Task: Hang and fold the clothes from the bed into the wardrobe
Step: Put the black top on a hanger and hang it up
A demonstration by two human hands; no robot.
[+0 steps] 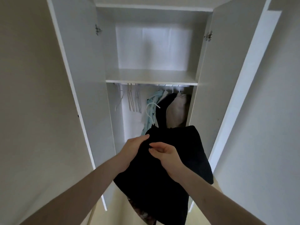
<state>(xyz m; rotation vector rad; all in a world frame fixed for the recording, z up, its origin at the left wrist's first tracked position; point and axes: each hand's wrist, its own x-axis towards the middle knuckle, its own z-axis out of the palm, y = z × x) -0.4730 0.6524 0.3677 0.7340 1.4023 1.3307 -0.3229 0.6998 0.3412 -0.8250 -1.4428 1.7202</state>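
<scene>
Black garment [170,168] on white hanger [150,111], held before open wardrobe [151,81]. Left hand [133,147] grips fabric; right hand [167,154] pinches collar area. Square shoulders, then hook rail [146,85] in 1 lift.

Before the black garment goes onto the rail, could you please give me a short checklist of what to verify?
1. Wardrobe doors open: ok.
2. White hanger seated in black garment: hook shows above it, shoulders hidden, cannot tell.
3. Left hand holds the garment: ok.
4. Right hand grip: fingers curled at the fabric, ok.
5. Free rail space: gap between empty hangers and hung clothes, ok.
</scene>
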